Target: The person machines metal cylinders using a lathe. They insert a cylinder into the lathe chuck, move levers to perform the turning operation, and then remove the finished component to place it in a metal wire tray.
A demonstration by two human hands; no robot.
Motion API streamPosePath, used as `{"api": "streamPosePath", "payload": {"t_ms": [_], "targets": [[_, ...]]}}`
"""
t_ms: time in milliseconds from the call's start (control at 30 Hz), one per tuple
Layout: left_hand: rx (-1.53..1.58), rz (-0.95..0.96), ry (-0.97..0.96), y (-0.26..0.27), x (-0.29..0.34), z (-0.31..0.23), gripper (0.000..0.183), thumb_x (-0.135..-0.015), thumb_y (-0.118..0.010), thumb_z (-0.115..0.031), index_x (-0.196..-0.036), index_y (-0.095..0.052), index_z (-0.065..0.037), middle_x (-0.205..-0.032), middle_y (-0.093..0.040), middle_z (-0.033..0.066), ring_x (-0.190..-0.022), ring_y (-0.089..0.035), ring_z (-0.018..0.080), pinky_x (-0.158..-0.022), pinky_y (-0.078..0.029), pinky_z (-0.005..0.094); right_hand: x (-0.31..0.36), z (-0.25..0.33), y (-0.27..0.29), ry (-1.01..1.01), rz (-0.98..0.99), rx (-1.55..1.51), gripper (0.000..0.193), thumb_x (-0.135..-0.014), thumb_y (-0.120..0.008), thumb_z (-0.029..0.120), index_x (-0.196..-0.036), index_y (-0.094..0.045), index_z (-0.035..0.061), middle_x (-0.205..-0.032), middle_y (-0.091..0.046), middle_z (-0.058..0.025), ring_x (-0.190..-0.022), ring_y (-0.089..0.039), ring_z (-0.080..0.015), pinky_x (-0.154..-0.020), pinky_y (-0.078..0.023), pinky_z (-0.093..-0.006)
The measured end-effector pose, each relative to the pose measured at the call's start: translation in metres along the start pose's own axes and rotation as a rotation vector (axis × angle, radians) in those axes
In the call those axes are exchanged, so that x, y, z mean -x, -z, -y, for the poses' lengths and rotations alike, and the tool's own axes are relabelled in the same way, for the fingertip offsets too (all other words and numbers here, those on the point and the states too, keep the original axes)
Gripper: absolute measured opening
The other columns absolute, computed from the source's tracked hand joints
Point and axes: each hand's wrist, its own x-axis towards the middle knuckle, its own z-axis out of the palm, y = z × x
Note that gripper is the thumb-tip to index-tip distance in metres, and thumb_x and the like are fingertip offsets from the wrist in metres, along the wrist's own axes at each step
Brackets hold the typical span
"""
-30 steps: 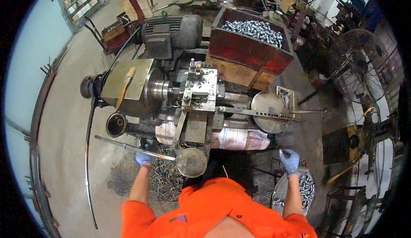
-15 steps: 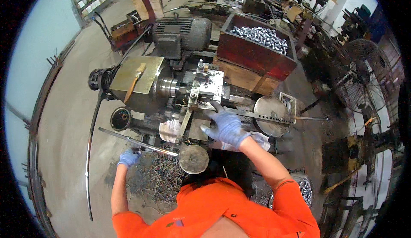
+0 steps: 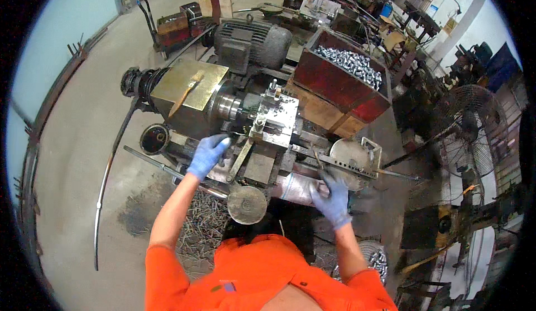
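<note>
My left hand [image 3: 209, 155], in a blue-grey glove, reaches to the front of the lathe's spindle and chuck [image 3: 228, 107]. Its fingers are bent together around something small and dark at the tips, too small to name. Right beside them is the metal tool block [image 3: 279, 115], strewn with dark chips. My right hand [image 3: 333, 198], gloved alike, hangs over the front right of the machine, near the perforated bar [image 3: 340, 165] and a round plate [image 3: 346, 150]. Its fingers are smeared by motion, and a thin dark piece shows by their tips.
Behind the machine stands a red bin [image 3: 340, 82] heaped with shiny metal parts. A brush [image 3: 187, 93] lies on the brass-coloured cover [image 3: 187, 79]. A long rod [image 3: 162, 167] and a round pad [image 3: 247, 205] jut out in front. Metal pieces litter the floor [image 3: 204, 227]; a fan [image 3: 463, 126] stands right.
My left hand has left the long rod at the lower left and moved up and right to the chuck. My right hand has drawn back from the tool block, down and to the right.
</note>
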Motion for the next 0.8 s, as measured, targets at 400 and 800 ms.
{"api": "streamPosePath", "payload": {"t_ms": [400, 800], "targets": [[-0.012, -0.13, 0.129, -0.042, -0.047, 0.023, 0.023, -0.083, -0.06, -0.018, -0.096, -0.065, 0.001, -0.075, -0.066, 0.0134, -0.066, -0.061, 0.0181, -0.063, -0.049, 0.0295, 0.223, -0.139, -0.031, -0.628, 0.096, 0.119, 0.039, -0.07, -0.072, 0.034, -0.087, -0.066, -0.0009, -0.1, -0.062, -0.0206, -0.088, -0.061, -0.0327, -0.082, -0.047, -0.0365], [-0.208, -0.063, 0.036, -0.054, -0.076, 0.033, 0.032, -0.08, -0.062, -0.026, -0.096, -0.064, 0.002, -0.086, -0.066, 0.0163, -0.077, -0.063, 0.0232, -0.072, -0.048, 0.0324, 0.194, -0.137, -0.048, -0.548, 0.121, 0.0, 0.041, -0.067, -0.073, 0.039, -0.084, -0.068, 0.0025, -0.089, -0.064, -0.0204, -0.084, -0.062, -0.0327, -0.079, -0.048, -0.0369]]}}
